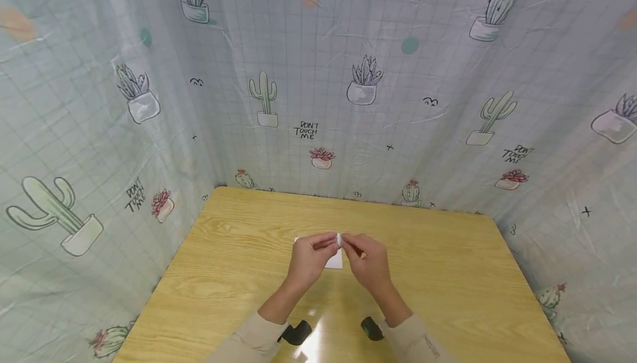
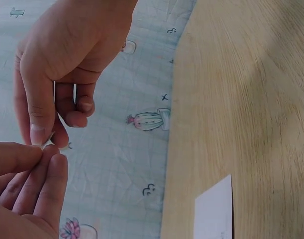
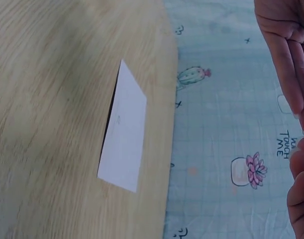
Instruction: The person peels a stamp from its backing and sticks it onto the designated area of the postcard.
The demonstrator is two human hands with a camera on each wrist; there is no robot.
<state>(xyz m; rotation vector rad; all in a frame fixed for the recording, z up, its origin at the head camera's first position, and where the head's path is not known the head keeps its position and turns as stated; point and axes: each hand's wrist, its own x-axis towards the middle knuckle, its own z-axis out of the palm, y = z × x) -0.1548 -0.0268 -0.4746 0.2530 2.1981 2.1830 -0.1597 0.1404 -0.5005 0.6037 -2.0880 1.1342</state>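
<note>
In the head view both hands meet over the table, fingertips close together on a small white piece (image 1: 339, 239); its kind is too small to tell. My left hand (image 1: 309, 258) pinches it from the left, thumb against fingers. From the other side my right hand (image 1: 369, 259) pinches it with thumb and forefinger. In the left wrist view the fingertips of the left hand (image 2: 30, 191) and right hand (image 2: 74, 55) touch, mostly covering the piece. Beneath the hands, a flat white card or paper (image 1: 334, 260) lies on the table, partly hidden in the head view but plain in the right wrist view.
The yellow wood-grain table (image 1: 239, 252) has a cactus-printed curtain (image 1: 318, 75) hanging along its back and both sides. Black straps or devices (image 1: 297, 332) sit at the wrists by the sleeves. Light glares off the table's front.
</note>
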